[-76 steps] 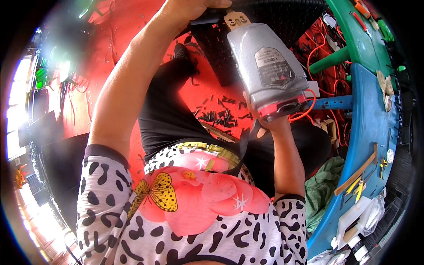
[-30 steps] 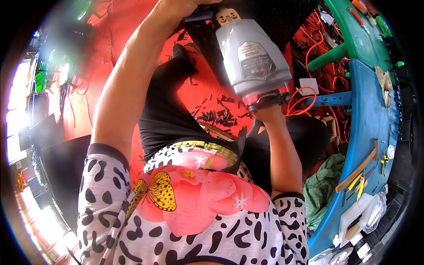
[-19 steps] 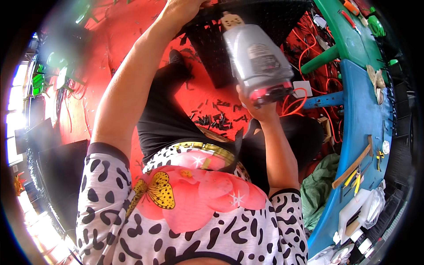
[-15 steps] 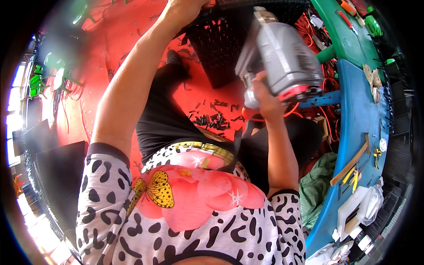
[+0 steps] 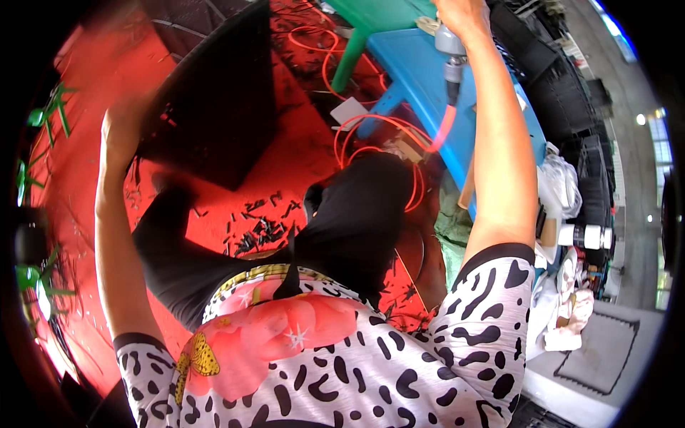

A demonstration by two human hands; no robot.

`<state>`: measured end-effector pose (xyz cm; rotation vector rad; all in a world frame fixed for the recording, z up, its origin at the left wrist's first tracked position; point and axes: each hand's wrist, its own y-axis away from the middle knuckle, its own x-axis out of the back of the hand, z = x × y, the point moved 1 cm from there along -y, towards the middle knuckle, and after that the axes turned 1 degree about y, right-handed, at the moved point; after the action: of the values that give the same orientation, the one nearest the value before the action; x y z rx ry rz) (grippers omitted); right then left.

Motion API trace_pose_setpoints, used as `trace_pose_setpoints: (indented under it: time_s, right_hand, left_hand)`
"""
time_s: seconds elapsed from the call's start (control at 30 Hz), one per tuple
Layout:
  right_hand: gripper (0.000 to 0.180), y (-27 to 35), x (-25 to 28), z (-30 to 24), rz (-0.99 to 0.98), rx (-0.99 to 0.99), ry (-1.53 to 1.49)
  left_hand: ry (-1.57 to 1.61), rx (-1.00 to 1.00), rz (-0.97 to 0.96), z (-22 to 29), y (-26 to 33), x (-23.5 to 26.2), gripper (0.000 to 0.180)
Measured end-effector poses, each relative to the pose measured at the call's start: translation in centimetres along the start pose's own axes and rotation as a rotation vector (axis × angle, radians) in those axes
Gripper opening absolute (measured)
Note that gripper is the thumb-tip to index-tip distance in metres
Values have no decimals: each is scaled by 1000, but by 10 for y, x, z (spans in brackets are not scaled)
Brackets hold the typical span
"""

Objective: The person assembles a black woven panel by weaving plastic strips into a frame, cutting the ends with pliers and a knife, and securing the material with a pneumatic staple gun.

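Note:
My left hand (image 5: pixel 123 135), partly smeared by motion, grips the left edge of a dark woven basket (image 5: pixel 221 107). The basket is tilted above the red floor in front of my legs, and my fingertips are lost against it. Up at the top right, my right hand (image 5: pixel 464 16) is closed on a grey air nailer (image 5: pixel 450 44). Only its lower end with the hose fitting shows; the rest is hidden or out of the picture. An orange air hose (image 5: pixel 444 128) hangs from that fitting, beside the blue bench (image 5: pixel 414 60).
Short black scraps (image 5: pixel 260 232) litter the red floor between my legs. A green bench (image 5: pixel 382 14) adjoins the blue one at the far side. Loops of hose lie by the bench legs. Clear plastic bags (image 5: pixel 560 182) and a white bottle (image 5: pixel 586 236) are at the right.
My right hand has carried the air nailer from over my lap up and right to the benches. The basket has shifted left with my left hand, and the view has turned right.

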<state>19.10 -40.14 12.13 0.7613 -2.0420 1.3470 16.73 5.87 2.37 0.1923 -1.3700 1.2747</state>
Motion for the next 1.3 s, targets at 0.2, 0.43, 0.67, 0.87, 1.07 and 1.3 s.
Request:
trace_pose_setpoints:
  time_s: [0.2, 0.43, 0.67, 0.87, 1.07, 1.3]
  right_hand:
    - [70, 46, -44, 61, -591, -197, 263]
    - [77, 88, -48, 87, -629, -353, 360]
    - [58, 107, 12, 216, -305, -241, 387]
    - [94, 199, 94, 270, -714, -444, 434]
    - [111, 209, 99, 286, -685, -431, 356]
    - [106, 209, 99, 302, -713, -421, 258]
  left_hand:
    - [208, 369, -96, -16, 5, 11, 30]
    - [381, 510, -127, -26, 27, 10, 22]
    - [515, 494, -148, 10, 39, 9, 17]
    - [423, 376, -234, 17, 52, 14, 18]
    - [579, 397, -331, 10, 36, 11, 14]
    - [769, 480, -321, -29, 26, 9, 22]
